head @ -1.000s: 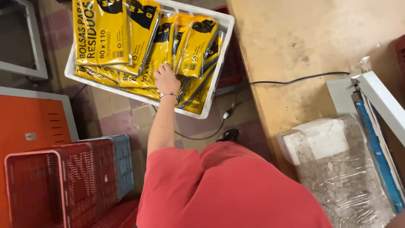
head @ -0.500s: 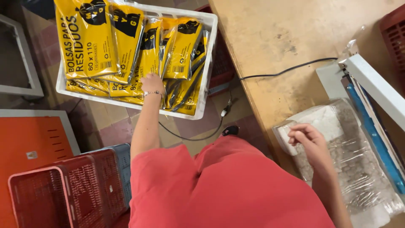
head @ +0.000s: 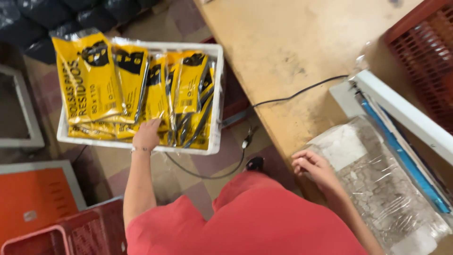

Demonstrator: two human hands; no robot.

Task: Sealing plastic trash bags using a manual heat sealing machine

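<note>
Left hand (head: 147, 134): fingers rest on yellow bag packs (head: 141, 89) in the white crate (head: 216, 99), no clear grip.
Right hand (head: 315, 166): loosely curled, empty, at desk (head: 283, 52) edge.
Progress: crate nearly full.

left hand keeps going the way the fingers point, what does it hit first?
The left hand points up-frame into the white crate. It would first meet the upright yellow packets right at its fingertips; it looks as if it already touches them, though depth is unclear.

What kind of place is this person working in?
Probably a small packing workshop: a white crate full of yellow packets, a heat sealer on the worn workbench, and red plastic baskets.
</note>
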